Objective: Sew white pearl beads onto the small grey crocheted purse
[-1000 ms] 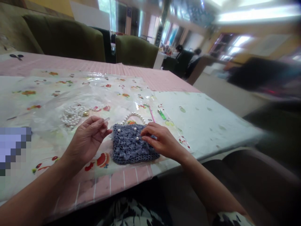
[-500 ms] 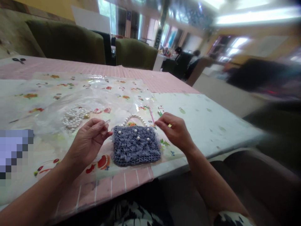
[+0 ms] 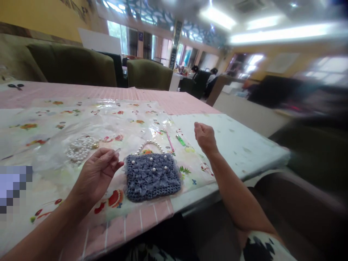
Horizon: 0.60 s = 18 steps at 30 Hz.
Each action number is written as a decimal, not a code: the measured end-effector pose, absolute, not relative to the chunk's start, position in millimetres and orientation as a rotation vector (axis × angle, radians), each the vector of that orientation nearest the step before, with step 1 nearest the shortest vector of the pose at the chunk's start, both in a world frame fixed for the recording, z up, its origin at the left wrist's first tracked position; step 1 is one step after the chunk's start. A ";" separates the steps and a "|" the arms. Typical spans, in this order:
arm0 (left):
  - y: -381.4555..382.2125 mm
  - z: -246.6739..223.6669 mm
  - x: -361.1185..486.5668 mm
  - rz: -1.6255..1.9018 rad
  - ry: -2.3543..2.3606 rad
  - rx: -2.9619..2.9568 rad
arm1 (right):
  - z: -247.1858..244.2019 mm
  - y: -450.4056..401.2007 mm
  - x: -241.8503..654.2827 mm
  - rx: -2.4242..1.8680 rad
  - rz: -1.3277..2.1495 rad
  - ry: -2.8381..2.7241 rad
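A blue-grey crocheted bag (image 3: 153, 177) with several pearls on its front lies flat near the table's front edge. Its beaded handle (image 3: 149, 142) arches away from me. Left of the bag, my left hand (image 3: 102, 166) pinches a small clear piece (image 3: 117, 150) between thumb and fingertips. My right hand (image 3: 206, 137) is raised beyond the bag's right side, fingers closed; whatever it holds is too small to make out. Between the bag and that hand lie a pink stick-like tool (image 3: 170, 141) and a green item (image 3: 180, 140).
White pearl strands (image 3: 81, 148) lie on clear plastic at the left. Black scissors (image 3: 16, 87) rest at the far left corner. Green chairs (image 3: 149, 74) stand behind the table. Two people sit in the background.
My right hand has moved away from the bag, to the right and upward. My left hand keeps its pinch beside the bag. The whole view has shifted slightly.
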<state>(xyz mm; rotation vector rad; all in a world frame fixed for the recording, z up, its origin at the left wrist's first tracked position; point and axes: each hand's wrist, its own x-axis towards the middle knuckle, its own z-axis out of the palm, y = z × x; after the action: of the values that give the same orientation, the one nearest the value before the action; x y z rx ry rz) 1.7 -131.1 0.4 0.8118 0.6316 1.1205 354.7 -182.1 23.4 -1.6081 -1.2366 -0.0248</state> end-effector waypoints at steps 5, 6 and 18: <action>-129.8 2.1 0.3 1.141 0.633 0.802 | 19.1 -177.2 325.8 -1.591 0.174 -1.398; -129.4 2.3 0.0 1.144 0.629 0.800 | 19.3 -177.2 319.0 -1.578 0.159 -1.430; -127.9 6.0 -1.5 1.178 0.635 0.786 | 9.4 -143.5 338.1 -2.409 -0.035 -1.538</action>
<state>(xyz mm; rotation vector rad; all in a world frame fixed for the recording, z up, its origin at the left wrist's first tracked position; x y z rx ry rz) -1.5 -127.9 6.0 0.7859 0.6349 1.1781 338.1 -143.5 9.4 -2.4091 -1.5381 -0.0348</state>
